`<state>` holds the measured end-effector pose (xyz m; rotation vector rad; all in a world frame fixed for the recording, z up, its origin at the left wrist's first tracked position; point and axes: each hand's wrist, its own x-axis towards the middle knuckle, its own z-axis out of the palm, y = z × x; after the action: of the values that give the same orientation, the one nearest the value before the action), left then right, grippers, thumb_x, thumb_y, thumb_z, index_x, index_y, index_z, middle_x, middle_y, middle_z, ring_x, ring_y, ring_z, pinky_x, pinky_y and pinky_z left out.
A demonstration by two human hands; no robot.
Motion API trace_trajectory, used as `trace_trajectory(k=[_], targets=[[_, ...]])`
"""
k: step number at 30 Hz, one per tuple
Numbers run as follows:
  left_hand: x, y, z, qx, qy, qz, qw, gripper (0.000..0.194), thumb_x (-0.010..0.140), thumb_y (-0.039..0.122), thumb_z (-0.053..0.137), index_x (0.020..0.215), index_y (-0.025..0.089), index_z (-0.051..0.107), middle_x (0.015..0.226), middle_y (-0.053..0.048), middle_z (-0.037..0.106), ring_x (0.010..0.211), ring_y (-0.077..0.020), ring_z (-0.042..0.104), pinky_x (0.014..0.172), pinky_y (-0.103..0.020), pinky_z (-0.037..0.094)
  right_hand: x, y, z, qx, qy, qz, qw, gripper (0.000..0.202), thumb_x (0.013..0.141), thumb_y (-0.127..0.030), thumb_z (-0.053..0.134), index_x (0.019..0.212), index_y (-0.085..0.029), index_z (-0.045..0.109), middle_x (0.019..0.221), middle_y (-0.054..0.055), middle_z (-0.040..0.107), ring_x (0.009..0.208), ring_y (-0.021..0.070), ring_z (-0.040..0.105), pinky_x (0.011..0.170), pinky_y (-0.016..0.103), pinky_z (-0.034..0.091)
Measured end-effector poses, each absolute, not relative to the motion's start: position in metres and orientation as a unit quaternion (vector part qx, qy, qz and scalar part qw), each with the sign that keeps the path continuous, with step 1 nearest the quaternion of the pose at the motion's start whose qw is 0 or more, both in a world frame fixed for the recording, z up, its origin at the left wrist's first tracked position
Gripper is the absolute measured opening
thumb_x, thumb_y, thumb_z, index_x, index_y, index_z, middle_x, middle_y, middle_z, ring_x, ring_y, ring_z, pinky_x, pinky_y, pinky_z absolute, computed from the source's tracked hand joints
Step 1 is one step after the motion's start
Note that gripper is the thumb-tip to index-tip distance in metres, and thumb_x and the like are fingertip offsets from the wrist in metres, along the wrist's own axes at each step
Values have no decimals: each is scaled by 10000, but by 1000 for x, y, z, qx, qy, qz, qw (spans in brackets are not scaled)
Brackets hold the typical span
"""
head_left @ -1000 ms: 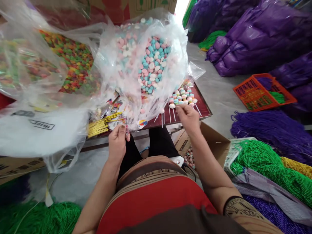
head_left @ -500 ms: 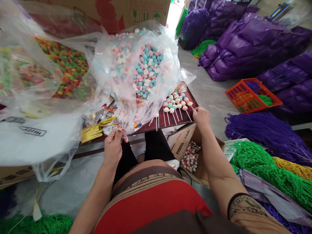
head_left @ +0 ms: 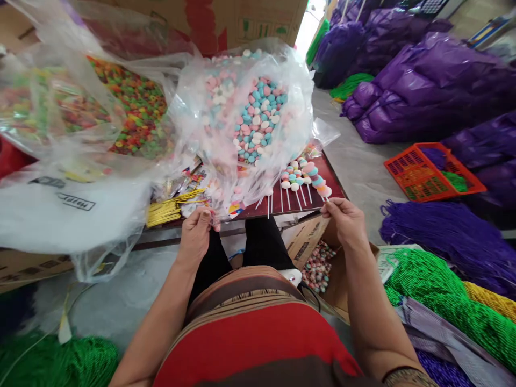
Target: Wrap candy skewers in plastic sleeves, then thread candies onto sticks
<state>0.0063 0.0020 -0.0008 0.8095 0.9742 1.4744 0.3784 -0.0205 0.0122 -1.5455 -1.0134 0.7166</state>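
Candy skewer [head_left: 318, 180]: off the near right side of the candy bag [head_left: 299, 115], tilted with its top end toward the bag; its top overlaps other skewers in view, contact can't be told.
Weight: probably very light, most of it out at the candy end, so may droop or twist if pinched loosely.
Candy pieces: pink, blue, orange; look soft, marshmallow-like, likely to dent or turn tacky if squeezed.
Stick: thin, pale, probably stiff enough to steer by, smooth enough to roll in the fingers.
Best hold: bare stick just below the last piece; keep off the candy.
Right hand [head_left: 344, 217]: grip closed on the stick, thumb against fingers, to the right of and nearer than the candy bag.
Left hand [head_left: 195, 234]: nearer than the candy bag, to its left; grip pinched on what looks like a small clear wrapper [head_left: 215, 215], too blurred to be sure. If film: flimsy, slippery, best held by an edge.
Other skewers [head_left: 296, 180]: side by side at the candy bag's near right, sticks pointing nearward.
Yellow ties [head_left: 167, 211]: bunched near left of the candy bag.
Counter [head_left: 336, 183]: dark red, under the candy bag.
Carton [head_left: 308, 239]: below the candy bag's level, nearer and right, holding many small candies.
Orange basket [head_left: 397, 174]: well right of the candy bag, on the floor.
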Motion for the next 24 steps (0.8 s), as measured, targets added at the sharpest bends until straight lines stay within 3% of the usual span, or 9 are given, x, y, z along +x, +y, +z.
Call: trace_trajectory(k=[7, 11, 24], targets=[[-1, -2, 2, 344, 397, 633, 569, 535, 655, 656, 889, 738, 161, 705, 547, 39, 615, 445, -85, 574, 454, -204, 480, 330, -37, 45, -585, -549, 378, 463, 222, 824, -428, 801, 775, -224, 727, 658, 1, 710, 571, 132, 610, 580, 268, 533], [-8, -4, 0, 365, 373, 641, 563, 488, 719, 641, 856, 737, 168, 735, 543, 35, 629, 443, -83, 593, 461, -195, 496, 315, -37, 60, -564, -601, 387, 413, 190, 854, -416, 771, 819, -230, 763, 653, 1, 716, 567, 131, 613, 563, 253, 521], [-25, -3, -15, 482, 360, 593, 535, 416, 870, 594, 747, 811, 182, 770, 636, 0, 659, 560, -106, 584, 574, -243, 453, 317, -30, 69, -574, -692, 290, 327, 121, 891, -342, 717, 873, -258, 802, 696, -18, 752, 601, 136, 672, 580, 238, 529]])
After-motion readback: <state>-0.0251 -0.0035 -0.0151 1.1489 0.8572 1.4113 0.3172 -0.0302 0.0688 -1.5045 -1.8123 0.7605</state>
